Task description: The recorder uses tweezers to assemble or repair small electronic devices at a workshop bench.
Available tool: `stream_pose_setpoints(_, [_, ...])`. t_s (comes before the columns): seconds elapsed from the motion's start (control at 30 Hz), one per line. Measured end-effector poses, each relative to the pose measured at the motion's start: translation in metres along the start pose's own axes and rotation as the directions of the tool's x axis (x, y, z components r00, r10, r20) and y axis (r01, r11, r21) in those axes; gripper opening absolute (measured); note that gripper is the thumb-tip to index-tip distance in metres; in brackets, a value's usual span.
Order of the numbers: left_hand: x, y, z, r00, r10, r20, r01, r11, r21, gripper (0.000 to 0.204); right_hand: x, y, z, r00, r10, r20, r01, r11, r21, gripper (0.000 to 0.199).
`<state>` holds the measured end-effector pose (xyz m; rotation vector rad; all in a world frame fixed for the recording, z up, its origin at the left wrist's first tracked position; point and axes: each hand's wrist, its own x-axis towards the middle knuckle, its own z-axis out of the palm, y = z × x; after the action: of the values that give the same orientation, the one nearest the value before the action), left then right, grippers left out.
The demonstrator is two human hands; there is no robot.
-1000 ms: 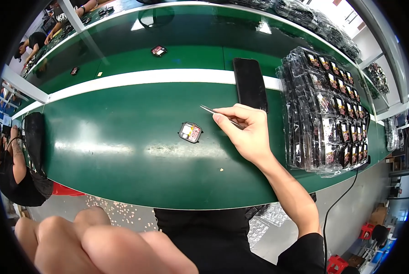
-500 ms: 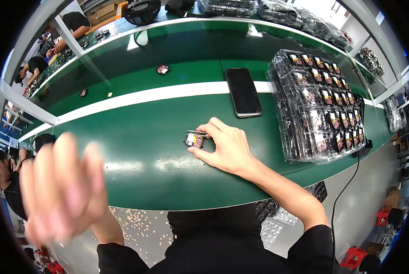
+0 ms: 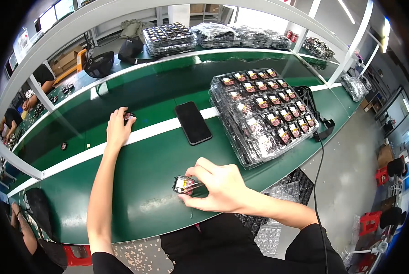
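Green tabletop [image 3: 149, 173]: the right hand [image 3: 218, 185] pinches tweezers [image 3: 193, 186] against a small part [image 3: 182, 184] just left of it; the left hand [image 3: 117, 130], reaching far forward, closes fingertips on another small piece [image 3: 129, 116]

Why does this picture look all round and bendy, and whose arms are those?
The camera sits on a person's head and looks down, and its wide lens bends straight edges. The two arms are that person's own. The left hand reaches far across the green table and touches a small dark part. The right hand holds thin tweezers against another small part close by. A black phone lies flat in the middle. Beside it are stacked clear trays holding many more small parts.
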<state>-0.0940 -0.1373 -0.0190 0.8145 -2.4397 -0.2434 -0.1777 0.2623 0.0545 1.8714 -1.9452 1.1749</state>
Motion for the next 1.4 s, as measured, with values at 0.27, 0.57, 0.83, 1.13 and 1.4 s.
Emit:
stream_pose_setpoints(0.27, [-0.027, 0.048, -0.013, 0.976, 0.190, 0.106, -0.150, 0.940, -0.307, 0.046, 0.072, 0.079, -0.114, 0.943, 0.181, -0.280, -0.278, 0.892, -0.357, 0.044])
stream_pose_setpoints(0.57, [-0.117, 0.097, -0.067, 0.842, 0.443, 0.308, -0.315, 0.867, -0.386, 0.055, 0.097, 0.140, -0.117, 0.889, 0.434, -0.143, -0.440, 0.729, -0.524, 0.065])
stream_pose_setpoints(0.83, [-0.131, 0.095, -0.061, 0.903, 0.330, 0.276, -0.190, 0.882, -0.432, 0.064, 0.085, 0.068, -0.107, 0.895, 0.443, 0.055, -0.446, 0.893, 0.069, 0.027])
stream_pose_setpoints(1.13, [-0.132, 0.077, -0.058, 0.899, 0.364, 0.244, -0.239, 0.874, -0.423, 0.061, 0.068, 0.047, 0.029, 0.933, 0.144, 0.331, -0.232, 0.941, 0.247, 0.027])
stream_pose_setpoints(1.4, [-0.125, 0.070, -0.051, 0.893, 0.368, 0.258, -0.201, 0.840, -0.504, 0.059, 0.032, 0.086, 0.086, 0.836, 0.464, 0.293, -0.541, 0.611, 0.578, 0.015])
